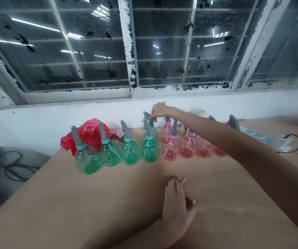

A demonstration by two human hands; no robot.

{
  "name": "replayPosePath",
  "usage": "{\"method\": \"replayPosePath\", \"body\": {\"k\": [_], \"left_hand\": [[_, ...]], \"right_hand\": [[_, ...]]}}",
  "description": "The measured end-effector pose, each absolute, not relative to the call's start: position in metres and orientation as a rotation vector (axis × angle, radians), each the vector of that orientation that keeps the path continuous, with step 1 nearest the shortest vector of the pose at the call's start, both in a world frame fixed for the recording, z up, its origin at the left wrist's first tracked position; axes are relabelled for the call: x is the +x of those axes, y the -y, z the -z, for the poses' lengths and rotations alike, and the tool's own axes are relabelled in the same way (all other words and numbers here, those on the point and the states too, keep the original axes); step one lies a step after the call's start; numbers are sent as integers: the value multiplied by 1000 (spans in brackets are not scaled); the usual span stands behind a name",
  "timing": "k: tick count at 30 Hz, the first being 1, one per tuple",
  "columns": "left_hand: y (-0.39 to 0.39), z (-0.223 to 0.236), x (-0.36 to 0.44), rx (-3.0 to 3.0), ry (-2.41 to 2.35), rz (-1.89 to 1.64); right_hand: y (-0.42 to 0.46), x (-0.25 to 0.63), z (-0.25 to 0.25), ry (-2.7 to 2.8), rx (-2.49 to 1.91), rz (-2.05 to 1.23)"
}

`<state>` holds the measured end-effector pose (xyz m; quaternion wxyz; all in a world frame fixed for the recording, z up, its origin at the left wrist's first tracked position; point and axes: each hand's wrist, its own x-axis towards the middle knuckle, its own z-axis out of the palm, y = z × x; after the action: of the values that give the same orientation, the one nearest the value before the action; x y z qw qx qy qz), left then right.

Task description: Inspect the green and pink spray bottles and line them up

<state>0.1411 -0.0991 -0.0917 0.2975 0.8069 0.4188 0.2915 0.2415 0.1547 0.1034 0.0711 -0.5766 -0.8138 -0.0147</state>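
Observation:
My right hand (pixel 159 110) reaches across to the back, its fingers closed at the grey head of a green spray bottle (pixel 154 132). Another green spray bottle (pixel 149 151) stands just in front and partly hides it. My left hand (pixel 177 207) rests on the table near the front, thumb apart from the fingers; a small dark reddish patch (pixel 188 203) shows beside its thumb. Three more green bottles, among them one at the far left (pixel 88 160), stand in a row. Several pink spray bottles, one of them nearest the green ones (pixel 170 149), continue the row under my right forearm.
Behind the green bottles lies a crumpled red plastic bag (pixel 91 133), with a small boxy item (pixel 120 135) beside it. A white power strip (pixel 265 137) with a black cord lies at right. Black cables (pixel 16 166) hang left of the wooden table (pixel 86 207). Windows rise behind.

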Motion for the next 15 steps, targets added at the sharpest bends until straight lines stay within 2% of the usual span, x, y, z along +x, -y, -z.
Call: {"method": "replayPosePath", "body": {"k": [9,15], "left_hand": [[100,95,141,2159,-1099,-801],[98,98,139,2168,-1077,-802]], "right_hand": [[-149,263,-116,2500,-1701,-96],[-152,306,-122,2607,-1926,-50]]}}
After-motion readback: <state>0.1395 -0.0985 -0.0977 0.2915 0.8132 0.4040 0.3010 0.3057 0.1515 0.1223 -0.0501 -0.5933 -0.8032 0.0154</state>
